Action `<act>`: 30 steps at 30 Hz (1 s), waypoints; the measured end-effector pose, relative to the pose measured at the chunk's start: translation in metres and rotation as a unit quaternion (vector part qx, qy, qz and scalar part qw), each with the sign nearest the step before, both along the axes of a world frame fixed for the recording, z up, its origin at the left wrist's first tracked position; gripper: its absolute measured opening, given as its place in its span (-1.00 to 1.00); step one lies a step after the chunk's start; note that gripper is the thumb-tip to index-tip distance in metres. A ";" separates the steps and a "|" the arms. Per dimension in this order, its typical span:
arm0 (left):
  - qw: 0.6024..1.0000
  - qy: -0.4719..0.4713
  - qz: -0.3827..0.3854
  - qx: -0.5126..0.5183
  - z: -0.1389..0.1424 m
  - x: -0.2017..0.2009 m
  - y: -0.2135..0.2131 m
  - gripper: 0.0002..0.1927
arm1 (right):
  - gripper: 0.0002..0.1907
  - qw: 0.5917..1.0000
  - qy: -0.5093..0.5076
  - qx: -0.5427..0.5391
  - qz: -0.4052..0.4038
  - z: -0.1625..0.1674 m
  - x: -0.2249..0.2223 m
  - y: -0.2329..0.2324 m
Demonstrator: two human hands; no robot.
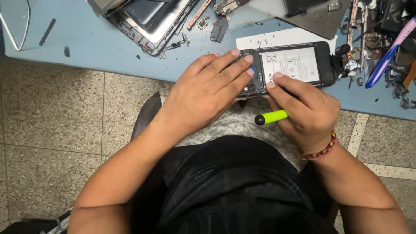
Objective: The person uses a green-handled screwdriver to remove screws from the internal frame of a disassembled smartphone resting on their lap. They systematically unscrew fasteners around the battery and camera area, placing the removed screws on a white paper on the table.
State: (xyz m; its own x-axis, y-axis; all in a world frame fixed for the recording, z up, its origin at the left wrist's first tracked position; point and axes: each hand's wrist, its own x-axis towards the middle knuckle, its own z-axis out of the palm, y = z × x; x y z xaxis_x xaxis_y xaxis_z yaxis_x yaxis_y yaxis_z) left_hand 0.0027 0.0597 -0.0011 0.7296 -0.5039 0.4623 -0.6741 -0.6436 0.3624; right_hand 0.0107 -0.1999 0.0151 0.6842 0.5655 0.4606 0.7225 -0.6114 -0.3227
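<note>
An opened black phone (pixel 323 63) with its back cover off lies at the near edge of the blue table (pixel 99 43), its white battery (pixel 291 64) showing. My left hand (pixel 208 93) lies over the phone's left end, fingers spread across it and fingertips by a small blue part (pixel 253 69). My right hand (pixel 305 108) grips a screwdriver with a lime-green handle (pixel 272 117) and black end cap, its tip hidden under my fingers at the phone's lower left. A beaded bracelet (pixel 323 149) circles my right wrist.
A dismantled tablet or phone frame (pixel 149 21) lies at the back centre, with small loose parts (pixel 219 28) beside it. White paper (pixel 277 38) lies under the phone. Tools, including blue-and-pink tweezers (pixel 388 58), crowd the right end. A white cable (pixel 17 26) lies far left. Speckled floor lies below.
</note>
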 end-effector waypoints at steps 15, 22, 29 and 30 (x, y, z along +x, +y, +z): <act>0.998 0.045 0.035 0.014 0.000 -0.002 -0.003 -0.37 | -0.67 1.000 0.015 -0.025 0.005 0.001 0.005 0.000; 0.998 0.053 0.026 0.003 0.006 -0.003 -0.003 -0.39 | -0.68 0.999 0.012 -0.037 0.004 0.003 0.004 0.001; 0.997 0.067 0.028 0.003 0.013 -0.002 -0.004 -0.39 | -0.69 0.999 0.017 -0.037 0.000 0.001 0.004 0.001; 0.997 0.064 0.030 0.006 0.013 -0.002 -0.004 -0.39 | -0.68 0.999 0.019 -0.036 -0.001 0.001 0.004 0.001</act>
